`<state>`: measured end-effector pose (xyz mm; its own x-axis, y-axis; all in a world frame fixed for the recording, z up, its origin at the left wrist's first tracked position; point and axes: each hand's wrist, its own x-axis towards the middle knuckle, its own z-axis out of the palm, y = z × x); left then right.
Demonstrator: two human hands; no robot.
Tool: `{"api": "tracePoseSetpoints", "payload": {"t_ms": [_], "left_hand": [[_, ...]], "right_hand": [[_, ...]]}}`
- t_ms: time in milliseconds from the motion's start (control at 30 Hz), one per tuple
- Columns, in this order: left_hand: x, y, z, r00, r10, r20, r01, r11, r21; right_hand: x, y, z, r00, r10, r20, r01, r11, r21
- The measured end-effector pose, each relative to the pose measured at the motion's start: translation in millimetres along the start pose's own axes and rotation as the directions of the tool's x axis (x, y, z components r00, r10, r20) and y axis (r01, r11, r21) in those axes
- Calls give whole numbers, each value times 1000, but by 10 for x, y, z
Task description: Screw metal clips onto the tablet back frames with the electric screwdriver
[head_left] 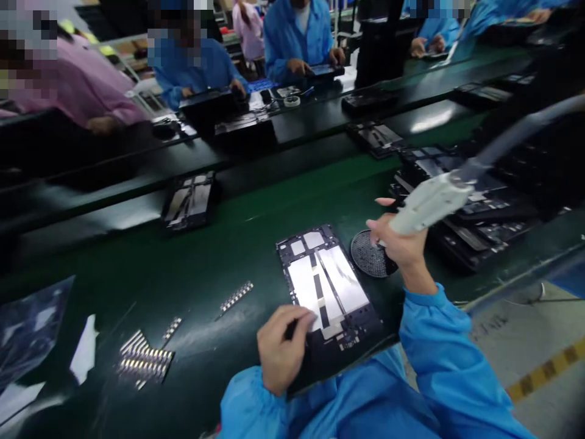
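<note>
An opened tablet (350, 277) lies on the green bench in front of me, its silvery battery panels and circuit boards exposed. My left hand (283, 344) is at its lower left edge, thumb and fingertips pinched together; whatever is between them is hidden. In my right hand (404, 244) is a white electric screwdriver (432, 201), its grey cable running up to the right. The tool's lower end is over a round black dish (372, 256) with a pitted surface, just right of the tablet.
Stacked tablet housings (479, 213) stand at the right. Another open tablet (189, 201) lies further back left. Small metallic strips (146, 360), a short strip (236, 297), white scraps (85, 350) and a clear bag (34, 329) lie left. Co-workers (297, 42) sit across the line.
</note>
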<state>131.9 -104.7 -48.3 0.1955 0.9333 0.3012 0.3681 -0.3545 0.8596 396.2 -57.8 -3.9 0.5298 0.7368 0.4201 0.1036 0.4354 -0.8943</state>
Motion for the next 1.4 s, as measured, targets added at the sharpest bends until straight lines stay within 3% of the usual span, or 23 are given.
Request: {"api": "tracePoseSetpoints", "payload": {"t_ms": [100, 200, 333, 533, 700, 867, 1033, 1267, 1400], "left_hand": [[222, -131, -227, 941, -339, 7, 337, 932, -135], [437, -255, -307, 856, -492, 155, 516, 823, -238], [636, -330, -227, 892, -406, 201, 435, 891, -133], [744, -352, -136, 939, -317, 138, 333, 936, -117], [745, -352, -115, 944, -308, 115, 322, 937, -134], [749, -366, -103, 932, -343, 115, 358, 921, -152], [787, -381, -98, 889, -420, 184, 453, 866, -212], [965, -422, -162, 733, -542, 412, 661, 710, -242], [1013, -408, -174, 701, -551, 453, 689, 686, -232]], "right_hand": [[-102, -198, 139, 996, -1, 94, -9, 994, 110], [-264, -322, 376, 977, 58, 205, -84, 989, 119], [-422, -409, 718, 937, 112, 331, -145, 986, 78], [-487, -404, 1114, 891, 156, 426, -202, 977, 64], [-538, -200, 1355, 875, 203, 439, -252, 966, 56], [-569, -66, 1466, 855, 243, 459, -295, 954, 43], [-557, -36, 1507, 860, 255, 441, -300, 953, 33], [-575, 86, 1527, 844, 250, 475, -280, 960, -7], [-584, 112, 1527, 843, 228, 488, -258, 966, -4]]}}
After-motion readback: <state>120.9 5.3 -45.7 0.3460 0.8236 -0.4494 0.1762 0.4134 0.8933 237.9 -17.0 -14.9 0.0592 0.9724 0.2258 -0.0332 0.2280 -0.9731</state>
